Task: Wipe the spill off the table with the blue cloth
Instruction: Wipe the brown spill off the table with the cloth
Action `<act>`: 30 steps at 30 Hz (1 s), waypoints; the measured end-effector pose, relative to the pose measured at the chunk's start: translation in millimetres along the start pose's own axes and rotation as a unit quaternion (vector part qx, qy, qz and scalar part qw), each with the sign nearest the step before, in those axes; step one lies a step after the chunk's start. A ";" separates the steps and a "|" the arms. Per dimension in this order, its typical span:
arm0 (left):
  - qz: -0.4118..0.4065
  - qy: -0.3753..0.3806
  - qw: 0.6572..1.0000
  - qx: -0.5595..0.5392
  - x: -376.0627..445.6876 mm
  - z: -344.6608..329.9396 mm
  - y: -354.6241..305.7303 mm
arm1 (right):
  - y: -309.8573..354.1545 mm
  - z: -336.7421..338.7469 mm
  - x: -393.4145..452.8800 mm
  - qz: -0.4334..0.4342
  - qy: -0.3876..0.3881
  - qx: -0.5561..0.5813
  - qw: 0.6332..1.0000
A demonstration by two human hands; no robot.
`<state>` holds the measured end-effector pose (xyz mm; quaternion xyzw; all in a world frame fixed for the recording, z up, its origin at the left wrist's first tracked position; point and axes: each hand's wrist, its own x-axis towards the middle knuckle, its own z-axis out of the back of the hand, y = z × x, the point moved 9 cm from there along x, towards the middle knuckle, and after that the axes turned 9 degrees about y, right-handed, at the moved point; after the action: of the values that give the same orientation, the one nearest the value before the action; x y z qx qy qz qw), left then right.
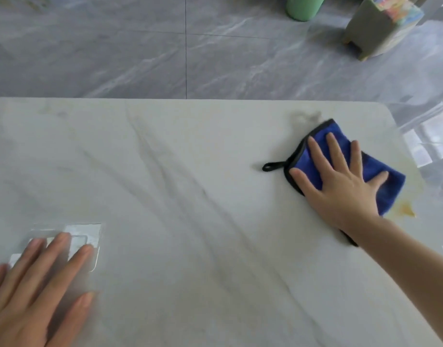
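Grey marbled floor tiles (115,58) are seen beyond the far edge of a pale stone table (178,184), which fills the lower part of the view; at the lower left the left hand (32,291) is laid flat on the table, its fingers straight and a little spread, with nothing held, probably so that the body is steadied while the other arm is stretched out; under its fingertips a bright window reflection (82,234) is seen on the surface. Farther right the blue cloth (365,171) is spread near the right far corner, its black loop (271,166) lying to the left; the right hand (340,186) is pressed on it with straight, spread fingers, so that the pressure is shared over a wide area. The yellowish spill (407,209) is seen just beside the cloth's right near edge, partly uncovered; the wiping is therefore judged as not finished. On the floor at the upper right a green container (303,7) and a small stool (380,28) are standing.
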<state>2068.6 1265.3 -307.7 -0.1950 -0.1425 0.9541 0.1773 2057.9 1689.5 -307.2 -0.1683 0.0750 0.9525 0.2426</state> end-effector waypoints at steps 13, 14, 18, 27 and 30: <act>0.003 -0.031 0.998 0.059 -8.1 9.8 -4.6 | -61.6 25.8 47.0 -0.066 -0.013 0.050 0.996; 0.006 -0.031 0.997 0.064 -7.6 11.1 -5.7 | -63.3 23.3 38.6 -0.069 -0.014 0.056 0.996; 0.007 -0.036 0.997 0.068 -10.0 11.0 -4.5 | -45.7 6.6 0.8 -0.052 -0.016 0.037 0.998; -0.017 -0.037 0.998 0.040 -7.3 1.2 2.3 | -35.1 37.3 72.9 -0.002 -0.002 0.012 1.000; 0.002 -0.005 1.000 0.026 -1.9 -4.4 3.7 | -69.9 40.5 82.4 -0.052 -0.005 0.038 0.998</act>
<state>2071.0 1262.1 -312.3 -0.1860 -0.1179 0.9587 0.1802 2012.4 1795.5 -303.1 -0.1579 0.1014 0.9359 0.2981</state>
